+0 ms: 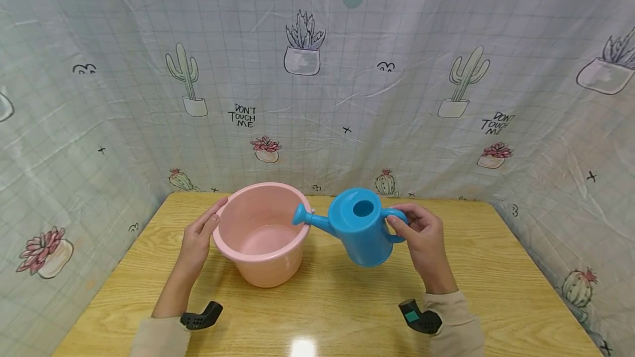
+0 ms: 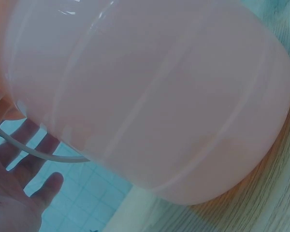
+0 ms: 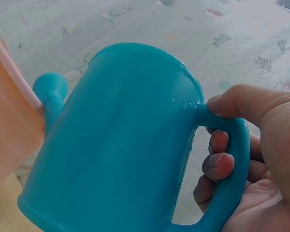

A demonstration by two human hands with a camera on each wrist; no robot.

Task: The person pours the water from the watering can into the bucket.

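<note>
A pink plastic bucket stands on the left half of the wooden table, its mouth facing up. My left hand rests at the left side of its rim, fingers extended against the outer wall. In the left wrist view, the bucket's thin bail handle crosses in front of those fingers. My right hand grips the handle of a blue watering can, fingers curled through the loop and thumb on top. The can leans slightly toward the bucket, and its spout head overlaps the bucket's right rim. Water drops cling near the can's handle.
The wooden table reaches back to a hanging cloth printed with cacti and potted plants, which also runs along both sides. Black wrist devices sit by both sleeves.
</note>
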